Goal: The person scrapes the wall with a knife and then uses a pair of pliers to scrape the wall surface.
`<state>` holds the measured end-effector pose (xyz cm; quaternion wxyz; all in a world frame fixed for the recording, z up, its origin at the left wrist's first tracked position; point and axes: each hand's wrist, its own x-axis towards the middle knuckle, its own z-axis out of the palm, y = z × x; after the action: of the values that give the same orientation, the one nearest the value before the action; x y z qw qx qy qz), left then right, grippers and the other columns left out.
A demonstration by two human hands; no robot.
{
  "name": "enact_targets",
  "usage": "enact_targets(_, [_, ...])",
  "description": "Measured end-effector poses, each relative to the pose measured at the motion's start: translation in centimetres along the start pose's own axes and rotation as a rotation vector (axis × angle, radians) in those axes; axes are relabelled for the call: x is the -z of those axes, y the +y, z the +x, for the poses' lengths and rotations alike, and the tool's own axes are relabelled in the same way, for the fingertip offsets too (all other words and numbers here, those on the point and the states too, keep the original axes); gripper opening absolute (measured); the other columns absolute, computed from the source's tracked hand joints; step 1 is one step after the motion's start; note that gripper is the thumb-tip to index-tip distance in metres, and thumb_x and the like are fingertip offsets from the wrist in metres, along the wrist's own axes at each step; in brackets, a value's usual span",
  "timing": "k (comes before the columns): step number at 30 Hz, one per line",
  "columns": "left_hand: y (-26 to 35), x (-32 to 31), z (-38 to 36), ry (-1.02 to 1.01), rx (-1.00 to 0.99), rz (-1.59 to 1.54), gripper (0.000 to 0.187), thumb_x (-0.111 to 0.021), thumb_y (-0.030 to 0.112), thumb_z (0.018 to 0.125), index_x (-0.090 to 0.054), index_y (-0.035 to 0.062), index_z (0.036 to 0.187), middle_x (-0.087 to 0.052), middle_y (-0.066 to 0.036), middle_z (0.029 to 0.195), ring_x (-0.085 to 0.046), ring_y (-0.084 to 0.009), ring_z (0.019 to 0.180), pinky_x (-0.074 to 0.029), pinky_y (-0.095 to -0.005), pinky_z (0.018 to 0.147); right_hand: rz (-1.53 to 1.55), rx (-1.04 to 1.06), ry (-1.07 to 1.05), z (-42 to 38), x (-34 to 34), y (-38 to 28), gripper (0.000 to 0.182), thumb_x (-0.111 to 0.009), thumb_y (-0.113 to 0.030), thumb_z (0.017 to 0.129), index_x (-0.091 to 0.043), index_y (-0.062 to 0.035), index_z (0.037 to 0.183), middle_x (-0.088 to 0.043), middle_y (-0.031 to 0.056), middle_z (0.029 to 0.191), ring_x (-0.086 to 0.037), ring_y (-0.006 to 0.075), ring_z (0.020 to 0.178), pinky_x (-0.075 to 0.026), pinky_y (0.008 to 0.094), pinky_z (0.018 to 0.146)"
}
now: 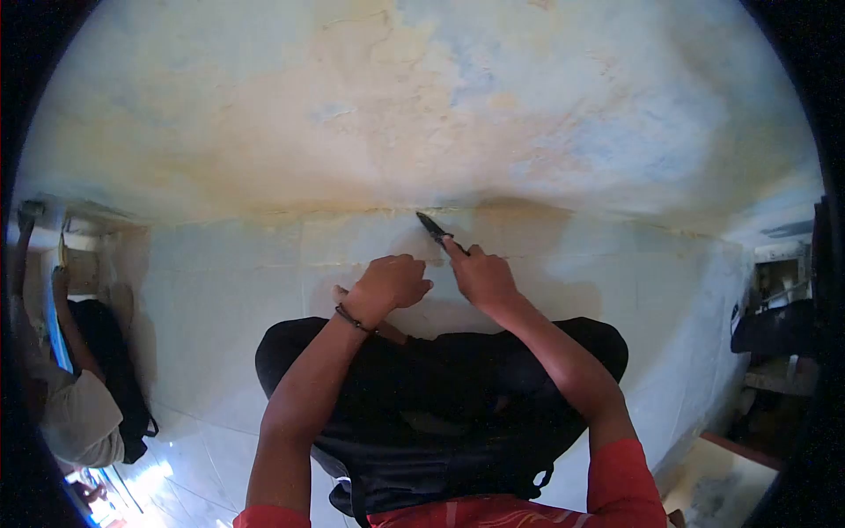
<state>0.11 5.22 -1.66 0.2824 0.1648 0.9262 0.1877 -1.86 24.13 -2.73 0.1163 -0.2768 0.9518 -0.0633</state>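
Observation:
My right hand (pixel 486 278) is closed round the handle of a dark knife-like tool (pixel 431 226). Its pointed blade reaches up and left to the seam where the stained wall (pixel 422 132) meets the tiled floor (pixel 220 273). To the left, my left hand (pixel 392 283) hangs over the floor with its fingers curled in, a dark bracelet at the wrist; whether anything is inside them is hidden. The two hands are apart.
My crossed legs in black trousers (pixel 440 378) fill the lower middle. At the far left another person (pixel 84 414) in a light top reaches toward a wall recess. Dark items and shelves (pixel 779 326) stand at the far right, near a pale board (pixel 717 484).

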Motion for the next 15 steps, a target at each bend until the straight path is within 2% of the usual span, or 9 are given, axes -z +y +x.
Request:
enact_targets(4, [0.4, 0.8, -0.1, -0.014, 0.018, 0.003, 0.039, -0.05, 0.037, 0.09, -0.061, -0.0005, 0.093, -0.062, -0.02, 0.093, -0.06, -0.0362, 0.092, -0.048, -0.0458, 0.082, 0.041, 0.045, -0.003, -0.2, 0.9, -0.4, 0.046, -0.05, -0.013, 0.085, -0.048, -0.0094, 0.131, -0.061, 0.0176, 0.077, -0.064, 0.0336, 0.06, -0.052, 0.045, 0.052])
enact_targets(6, [0.3, 0.3, -0.1, 0.023, -0.004, 0.008, 0.039, -0.05, 0.037, 0.09, -0.061, -0.0006, 0.093, -0.062, -0.02, 0.093, -0.06, -0.0364, 0.091, -0.049, -0.0456, 0.081, 0.064, -0.004, 0.001, -0.7, 2.6, -0.3, 0.037, -0.055, -0.024, 0.087, -0.056, -0.0124, 0.122, -0.061, 0.0168, 0.072, -0.062, 0.0355, 0.063, -0.051, 0.0462, 0.057])
enact_targets(11, [0.8, 0.8, -0.3, 0.021, 0.016, 0.01, 0.039, -0.049, 0.036, 0.091, -0.06, -0.0012, 0.093, -0.062, -0.02, 0.093, -0.061, -0.0366, 0.091, -0.049, -0.0454, 0.081, 0.049, -0.116, -0.092, -2.2, 6.7, 1.9, 0.037, -0.057, -0.025, 0.085, -0.058, -0.0114, 0.12, -0.062, 0.0182, 0.072, -0.063, 0.0363, 0.067, -0.051, 0.0471, 0.063])
enact_targets(15, [0.8, 0.7, 0.0, -0.041, 0.035, 0.023, 0.038, -0.049, 0.035, 0.091, -0.061, -0.0004, 0.095, -0.062, -0.019, 0.096, -0.06, -0.0359, 0.094, -0.049, -0.045, 0.083, 0.015, -0.214, -0.091, -2.2, 5.3, 2.8, 0.038, -0.057, -0.024, 0.085, -0.058, -0.0109, 0.12, -0.062, 0.0187, 0.073, -0.064, 0.0366, 0.07, -0.052, 0.0463, 0.065])
